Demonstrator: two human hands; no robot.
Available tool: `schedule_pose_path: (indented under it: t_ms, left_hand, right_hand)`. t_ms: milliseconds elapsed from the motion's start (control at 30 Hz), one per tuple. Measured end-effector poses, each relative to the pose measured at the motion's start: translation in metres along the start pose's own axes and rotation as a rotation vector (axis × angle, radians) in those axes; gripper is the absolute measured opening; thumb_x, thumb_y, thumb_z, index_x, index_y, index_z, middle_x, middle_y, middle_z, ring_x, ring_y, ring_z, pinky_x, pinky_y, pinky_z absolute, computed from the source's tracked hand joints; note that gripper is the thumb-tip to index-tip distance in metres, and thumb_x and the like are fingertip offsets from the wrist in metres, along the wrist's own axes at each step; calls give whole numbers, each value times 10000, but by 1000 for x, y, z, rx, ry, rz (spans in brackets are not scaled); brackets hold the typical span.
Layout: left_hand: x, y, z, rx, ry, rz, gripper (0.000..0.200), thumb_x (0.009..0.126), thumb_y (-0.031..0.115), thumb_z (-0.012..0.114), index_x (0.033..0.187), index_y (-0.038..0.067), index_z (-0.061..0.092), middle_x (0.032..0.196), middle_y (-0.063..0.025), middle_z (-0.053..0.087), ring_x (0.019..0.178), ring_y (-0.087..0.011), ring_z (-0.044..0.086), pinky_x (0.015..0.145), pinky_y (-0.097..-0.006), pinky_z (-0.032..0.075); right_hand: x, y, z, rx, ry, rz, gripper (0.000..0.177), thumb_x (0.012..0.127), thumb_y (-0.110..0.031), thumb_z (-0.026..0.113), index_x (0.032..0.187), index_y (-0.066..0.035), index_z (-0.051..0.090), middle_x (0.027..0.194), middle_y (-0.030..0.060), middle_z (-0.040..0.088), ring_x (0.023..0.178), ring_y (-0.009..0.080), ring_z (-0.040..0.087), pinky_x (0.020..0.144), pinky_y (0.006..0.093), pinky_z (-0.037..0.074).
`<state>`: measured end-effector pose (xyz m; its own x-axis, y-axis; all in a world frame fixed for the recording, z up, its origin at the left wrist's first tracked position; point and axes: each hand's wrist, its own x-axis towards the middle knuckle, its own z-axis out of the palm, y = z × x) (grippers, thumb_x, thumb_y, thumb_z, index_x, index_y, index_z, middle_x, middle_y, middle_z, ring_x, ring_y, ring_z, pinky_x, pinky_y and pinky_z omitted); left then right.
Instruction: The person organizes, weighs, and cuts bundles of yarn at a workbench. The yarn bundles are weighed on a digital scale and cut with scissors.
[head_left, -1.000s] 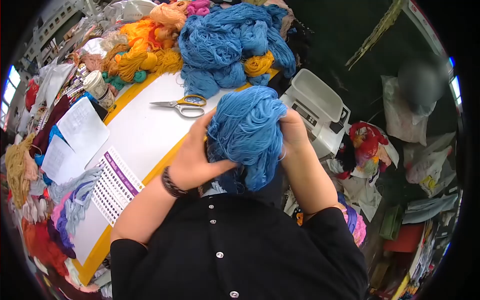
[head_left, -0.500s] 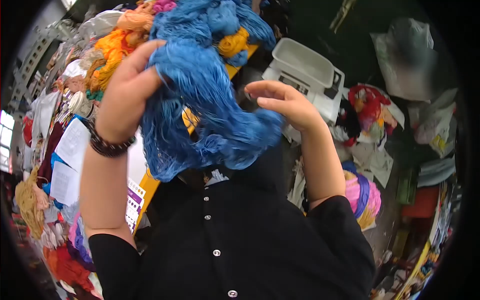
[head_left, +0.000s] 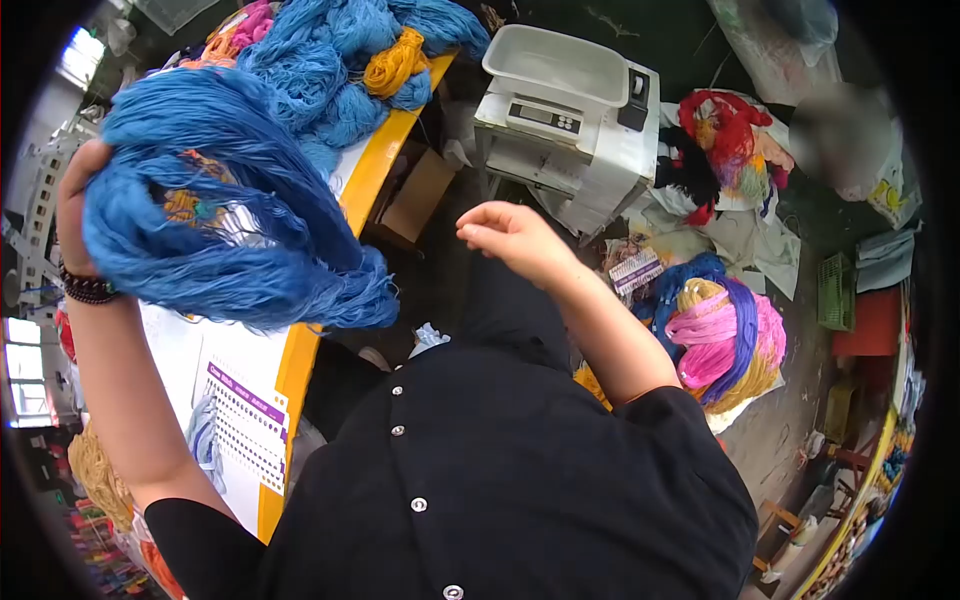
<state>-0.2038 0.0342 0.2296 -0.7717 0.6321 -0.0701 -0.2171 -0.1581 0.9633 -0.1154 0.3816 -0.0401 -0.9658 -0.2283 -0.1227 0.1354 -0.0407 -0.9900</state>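
Observation:
My left hand [head_left: 82, 205], with a dark beaded bracelet at the wrist, is closed around the left end of a large blue yarn skein [head_left: 235, 290]. The skein hangs in a loose loop above the table, its strands spread round an open middle. Out to the right of the skein, my right hand [head_left: 512, 240] is in the air, apart from it. Its fingers are loosely curled, with a small gap to the thumb, and nothing shows in them. More blue yarn [head_left: 310, 85] is heaped on the table beyond, beside a small orange-yellow skein [head_left: 396, 62].
A yellow-edged table [head_left: 300, 372] runs along my left, bearing a purple-and-white printed card [head_left: 243, 420]. Ahead, a scale [head_left: 550, 105] with a grey tray sits on a white stand. A pink and purple yarn bundle [head_left: 725, 330] and red yarn [head_left: 725, 130] lie to the right.
My left hand has carried the blue skein to the left, over the table. My right hand has drawn away from the skein, its fingers more curled. The view has shifted.

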Motion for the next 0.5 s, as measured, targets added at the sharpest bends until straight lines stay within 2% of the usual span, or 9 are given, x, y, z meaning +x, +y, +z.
schedule_pose_path:
  t_ms: [100, 133, 167, 233, 300, 333, 367, 433, 500]
  left_hand:
    - [-9, 5, -7, -25, 30, 194, 452, 915, 267, 467, 1238, -41, 538, 1222, -179, 602, 1103, -319, 588, 981, -452, 457]
    - [-12, 13, -28, -44, 71, 255, 434, 917, 272, 467, 1202, -35, 578, 1219, -170, 608, 1109, -317, 588, 990, -451, 455]
    - [-14, 20, -45, -16, 227, 332, 385, 927, 227, 453, 1202, -5, 589, 1229, -171, 601, 1110, -306, 593, 991, -465, 461]
    - [-11, 24, -63, -5, 283, 393, 425, 897, 248, 485, 1232, -4, 552, 1259, -169, 569, 1136, -301, 568, 1002, -458, 444]
    - [-8, 25, -71, 1, 306, 417, 480, 867, 268, 516, 1263, -4, 515, 1289, -168, 536, 1162, -297, 543, 1013, -451, 427]
    - [-7, 24, -72, 9, 312, 426, 512, 852, 278, 532, 1278, -3, 496, 1304, -167, 519, 1175, -295, 530, 1019, -447, 418]
    - [-9, 23, -73, 15, 318, 441, 546, 836, 288, 548, 1293, -3, 477, 1319, -166, 503, 1188, -293, 517, 1025, -444, 410]
    - [-20, 18, -72, 36, 330, 458, 619, 806, 309, 580, 1323, -3, 440, 1349, -165, 470, 1213, -289, 492, 1036, -437, 393]
    - [-40, 8, -68, 62, 337, 465, 697, 776, 329, 611, 1354, -2, 402, 1379, -163, 437, 1239, -285, 467, 1048, -430, 376]
  right_hand:
    - [-2, 10, 15, -107, 4, -15, 291, 903, -162, 608, 1139, 9, 612, 1046, 66, 665, 974, 127, 609, 877, 276, 479]
    - [-5, 6, 21, -180, 27, -48, 292, 883, -171, 620, 1111, 11, 627, 1007, 116, 685, 955, 178, 651, 849, 308, 509]
    - [-5, 12, 27, -126, 15, -105, 293, 878, -173, 618, 1106, 9, 630, 1008, 121, 686, 940, 185, 658, 834, 307, 514]
    - [-6, 2, 39, -350, 81, -283, 231, 855, -158, 609, 1029, -21, 671, 960, 147, 681, 895, 275, 660, 796, 347, 520]
    - [2, -3, 54, -433, 93, -497, 201, 852, -155, 605, 993, -32, 679, 912, 152, 675, 871, 312, 646, 773, 380, 518]
    - [7, -6, 65, -385, 77, -522, 187, 852, -154, 604, 975, -36, 679, 887, 154, 672, 868, 327, 640, 762, 396, 515]
    - [16, -7, 77, -318, 98, -534, 180, 859, -166, 605, 936, -18, 671, 845, 146, 668, 821, 285, 654, 737, 384, 513]
    - [43, 4, 93, 26, -30, -181, 176, 902, -184, 596, 964, -36, 670, 856, 91, 684, 827, 197, 661, 733, 303, 522]
    - [81, 30, 99, 533, -67, 212, 204, 907, -250, 600, 911, -58, 670, 794, 38, 674, 732, 202, 642, 655, 298, 515]
